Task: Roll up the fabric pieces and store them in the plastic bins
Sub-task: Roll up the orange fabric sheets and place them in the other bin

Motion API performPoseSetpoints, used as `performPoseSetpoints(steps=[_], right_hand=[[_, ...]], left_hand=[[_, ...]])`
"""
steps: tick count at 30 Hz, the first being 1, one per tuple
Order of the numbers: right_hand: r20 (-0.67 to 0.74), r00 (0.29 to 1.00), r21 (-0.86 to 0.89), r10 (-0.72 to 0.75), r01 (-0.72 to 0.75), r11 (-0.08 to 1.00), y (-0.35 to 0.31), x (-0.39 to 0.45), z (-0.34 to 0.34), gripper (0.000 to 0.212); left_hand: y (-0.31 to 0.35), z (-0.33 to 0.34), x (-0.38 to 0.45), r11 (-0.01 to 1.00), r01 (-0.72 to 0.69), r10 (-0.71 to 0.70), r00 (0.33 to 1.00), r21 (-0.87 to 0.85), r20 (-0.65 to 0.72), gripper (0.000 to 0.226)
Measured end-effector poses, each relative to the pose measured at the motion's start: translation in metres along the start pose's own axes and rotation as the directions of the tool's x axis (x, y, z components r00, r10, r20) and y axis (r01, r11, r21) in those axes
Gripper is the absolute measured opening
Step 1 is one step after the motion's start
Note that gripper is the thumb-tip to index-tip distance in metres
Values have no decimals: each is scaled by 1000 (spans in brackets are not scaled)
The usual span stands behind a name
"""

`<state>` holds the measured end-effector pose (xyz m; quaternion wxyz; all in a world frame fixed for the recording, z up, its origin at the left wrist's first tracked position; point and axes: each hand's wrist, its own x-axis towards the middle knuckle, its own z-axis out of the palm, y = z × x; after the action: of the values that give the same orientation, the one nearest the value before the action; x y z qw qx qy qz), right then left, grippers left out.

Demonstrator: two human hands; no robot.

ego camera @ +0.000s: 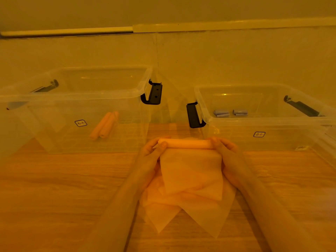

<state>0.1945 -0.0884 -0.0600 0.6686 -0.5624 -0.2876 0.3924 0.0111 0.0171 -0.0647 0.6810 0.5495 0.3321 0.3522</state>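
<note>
Left hand [154,149] and right hand [224,148] each curl around an end of the half-rolled fabric piece [189,160], apparently orange, mid wooden floor [54,188], between two clear bins, wall behind.

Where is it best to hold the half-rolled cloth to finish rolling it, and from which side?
Grip the roll at its two ends, from above, left hand and right hand as now. It is long and soft, and its loose tail hangs toward the person.

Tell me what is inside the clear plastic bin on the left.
The left clear plastic bin holds two rolled orange fabric pieces lying side by side on its floor. Nothing else shows through its walls; its far left corner is blurred.
</note>
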Motion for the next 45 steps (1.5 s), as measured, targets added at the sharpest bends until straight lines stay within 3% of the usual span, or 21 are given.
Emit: performPoseSetpoints(steps=[2,6,11,16,19,23,31,38,42,45], right_hand=[[-8,1000,-4,-1,1,1000,1,0,-1,12],[19,999,7,29,-29,1000,1,2,-2,16],[21,998,62,59,-61,996,0,4,-3,11],[18,999,-17,40,-39,999,2,4,-3,14],[18,1000,-54,10,-9,998,3,2,-1,11],[45,999,-74,-30,33,997,3,-1,-2,23],[78,995,-19,65,-63,998,3,3,-4,20],[114,992,-13,52,-50,999,4,2,-3,39],[72,997,-43,36,-33,999,2,0,-1,24],[82,996,-49,46,-42,998,1,0,-3,24]], left_hand=[[0,2,1,999,12,-12,1000,-34,-11,27],[-3,4,3,995,40,-50,994,-93,-99,12],[-5,3,3,998,22,-26,998,-62,-56,19],[-3,1,3,1000,-7,8,999,20,-37,18],[0,2,1,1000,3,-3,999,0,-46,18],[1,5,1,998,48,-52,995,-43,-81,13],[0,3,3,1000,29,-28,991,7,-134,11],[2,2,0,1000,-24,24,989,3,-148,17],[1,3,0,1000,-27,26,990,-3,-139,16],[3,4,0,1000,6,-10,989,-29,-146,13]])
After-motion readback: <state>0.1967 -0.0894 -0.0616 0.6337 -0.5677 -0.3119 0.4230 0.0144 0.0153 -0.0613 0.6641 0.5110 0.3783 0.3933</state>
